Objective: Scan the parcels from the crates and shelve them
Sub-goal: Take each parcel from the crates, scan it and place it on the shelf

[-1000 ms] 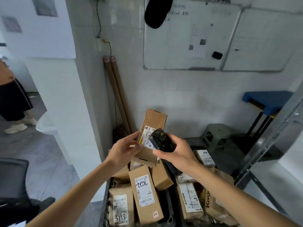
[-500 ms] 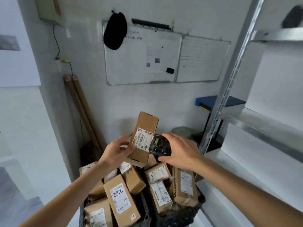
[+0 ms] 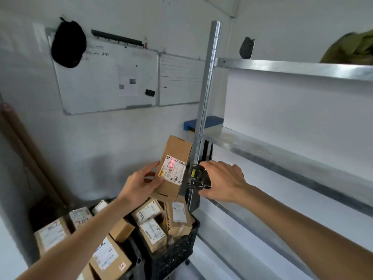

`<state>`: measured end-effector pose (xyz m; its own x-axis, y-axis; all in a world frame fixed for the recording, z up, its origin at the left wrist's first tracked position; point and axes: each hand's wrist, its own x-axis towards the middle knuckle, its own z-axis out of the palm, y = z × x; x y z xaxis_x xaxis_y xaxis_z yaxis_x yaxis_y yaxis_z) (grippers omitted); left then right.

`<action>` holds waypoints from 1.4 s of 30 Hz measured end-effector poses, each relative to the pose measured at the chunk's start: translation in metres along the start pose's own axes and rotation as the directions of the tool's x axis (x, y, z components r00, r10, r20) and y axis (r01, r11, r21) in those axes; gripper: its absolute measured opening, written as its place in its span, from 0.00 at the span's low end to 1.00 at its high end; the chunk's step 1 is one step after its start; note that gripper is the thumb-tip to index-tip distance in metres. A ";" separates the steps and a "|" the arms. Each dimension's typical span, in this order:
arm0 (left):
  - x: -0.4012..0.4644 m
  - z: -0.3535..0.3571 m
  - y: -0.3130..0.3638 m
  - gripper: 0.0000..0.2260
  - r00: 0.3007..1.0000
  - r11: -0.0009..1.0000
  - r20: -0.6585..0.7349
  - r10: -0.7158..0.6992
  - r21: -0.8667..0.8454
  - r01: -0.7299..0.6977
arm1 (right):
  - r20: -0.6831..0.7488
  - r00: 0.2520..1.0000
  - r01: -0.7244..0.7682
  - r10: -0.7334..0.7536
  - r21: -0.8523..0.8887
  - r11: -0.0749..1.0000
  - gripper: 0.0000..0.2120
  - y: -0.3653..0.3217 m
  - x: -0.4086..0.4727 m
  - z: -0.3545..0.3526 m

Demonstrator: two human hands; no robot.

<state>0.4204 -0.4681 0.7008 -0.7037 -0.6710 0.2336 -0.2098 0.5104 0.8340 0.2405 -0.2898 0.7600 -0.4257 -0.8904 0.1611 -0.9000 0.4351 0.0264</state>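
Since the earlier frames the head view has swung right, so the metal shelving (image 3: pixel 282 150) now fills the right half, and the parcel (image 3: pixel 174 168) and scanner (image 3: pixel 198 177) have travelled with the hands to sit in front of the shelving's upright post (image 3: pixel 207 93). Only 1 view is given. From the head camera, the left hand (image 3: pixel 139 184) grips the parcel at its lower left side, thumb curled onto the front face beside the label (image 3: pixel 174 170) and the other fingers behind, out of sight. The right hand (image 3: pixel 222 180) is curled round the black scanner just beside the parcel's right edge; a red scan line lies across the label's upper part. The parcel is held in the air, upright and slightly tilted, above the black crate (image 3: pixel 173 253) of other boxes and level with the front edge of the middle shelf. It is a narrow brown cardboard box, taller than wide, with a white printed label carrying barcodes and a yellow mark at the lower left corner, and a tab slot near its bottom. I judge it light, since 1 hand carries it by the lower part alone, and stiff enough to hold by its sides. The cardboard looks matt, not slippery. Gripping across the 2 narrow sides, clear of the label, seems best for shelving.
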 end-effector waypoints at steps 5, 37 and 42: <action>-0.005 0.026 0.027 0.24 0.998 0.999 0.053 0.023 -0.047 -0.020 | 0.014 0.997 -0.069 0.070 -0.043 0.997 0.28 0.025 -0.033 -0.021; 0.048 0.066 0.110 0.24 0.975 0.883 0.200 0.095 -0.469 0.010 | -0.266 0.938 -0.074 0.223 0.474 0.877 0.38 0.057 -0.046 -0.069; 0.092 0.071 0.117 0.34 0.924 0.908 0.331 0.193 -0.418 -0.040 | -0.301 0.917 -0.097 0.261 0.466 0.879 0.36 0.087 -0.016 -0.074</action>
<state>0.2828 -0.4321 0.7842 -0.9152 -0.3431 0.2112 0.1213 0.2651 0.9566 0.1757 -0.2282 0.8331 -0.5969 -0.6633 0.4514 -0.7938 0.4066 -0.4522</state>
